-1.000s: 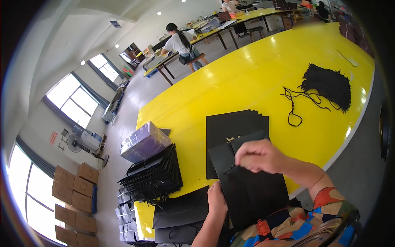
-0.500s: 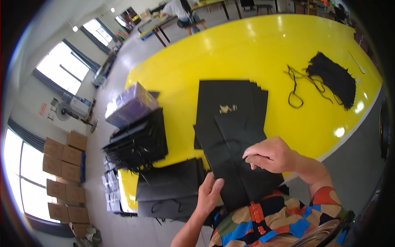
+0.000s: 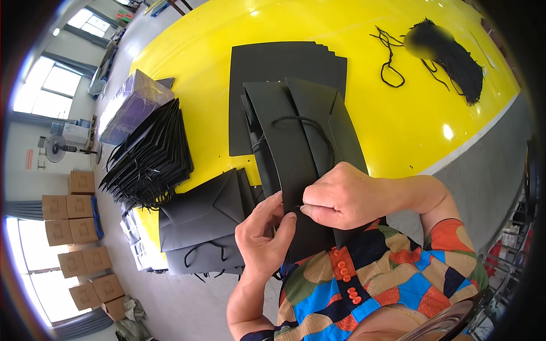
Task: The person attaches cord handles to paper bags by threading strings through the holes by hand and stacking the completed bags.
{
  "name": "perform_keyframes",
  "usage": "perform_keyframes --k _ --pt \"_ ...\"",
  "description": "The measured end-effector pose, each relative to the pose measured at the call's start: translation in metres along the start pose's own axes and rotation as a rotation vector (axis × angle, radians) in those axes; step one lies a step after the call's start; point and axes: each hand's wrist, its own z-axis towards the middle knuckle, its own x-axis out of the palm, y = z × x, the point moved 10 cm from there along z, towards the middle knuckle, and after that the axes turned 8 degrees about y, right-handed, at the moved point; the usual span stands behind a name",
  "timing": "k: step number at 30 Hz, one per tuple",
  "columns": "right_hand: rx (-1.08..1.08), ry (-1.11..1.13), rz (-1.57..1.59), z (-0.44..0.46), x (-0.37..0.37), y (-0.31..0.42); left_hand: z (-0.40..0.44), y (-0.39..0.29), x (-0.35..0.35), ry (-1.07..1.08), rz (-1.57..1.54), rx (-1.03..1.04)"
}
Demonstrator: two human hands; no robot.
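A black paper bag [image 3: 290,142] with a cord handle [image 3: 313,124] lies in front of my body, partly over flat black sheets [image 3: 273,62]. My right hand [image 3: 341,196] is closed in a pinch at the bag's near part, by the handle; what is between its fingertips is too small to make out. At the bag's left edge is my left hand [image 3: 264,233], thumb and fingers apart, with the edge between them. Other black bags with cord handles [image 3: 205,210] lie just left of it.
Many folded black bags [image 3: 151,156] are stacked at the left, beside a plastic-wrapped purple box [image 3: 133,105]. A bundle of black cords [image 3: 455,62] lies at the right of the yellow table [image 3: 398,131]. Cardboard boxes [image 3: 71,213] and a fan [image 3: 56,148] stand by the wall.
The view has tilted down. The bag in front has been turned and its cord handle now shows as an arch. My hands have come close together at its near part.
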Motion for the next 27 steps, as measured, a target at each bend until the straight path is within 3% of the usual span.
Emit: perform_keyframes --k 6,13,15,17,20,23,27 --pt "0.046 0.067 -0.006 -0.002 0.005 -0.002 -0.005 0.002 0.005 0.033 0.069 -0.048" --pt "-0.001 0.245 -0.162 0.002 0.018 0.011 -0.017 -0.024 0.017 -0.025 0.362 0.121" --pt "0.044 0.335 -0.116 0.003 0.021 0.005 -0.021 -0.027 0.022 -0.018 0.308 0.114" --pt "0.005 0.396 -0.168 0.002 0.023 0.010 -0.021 -0.024 0.025 0.036 0.304 0.092" --pt "-0.005 0.359 -0.121 -0.002 0.024 0.013 -0.020 0.013 0.030 0.417 0.084 -0.174" --pt "-0.024 0.280 -0.204 -0.007 0.031 0.008 -0.010 -0.001 0.030 0.325 0.365 0.183" --pt "-0.065 0.151 -0.234 -0.003 0.008 -0.010 -0.007 0.000 0.036 0.258 0.701 0.425"
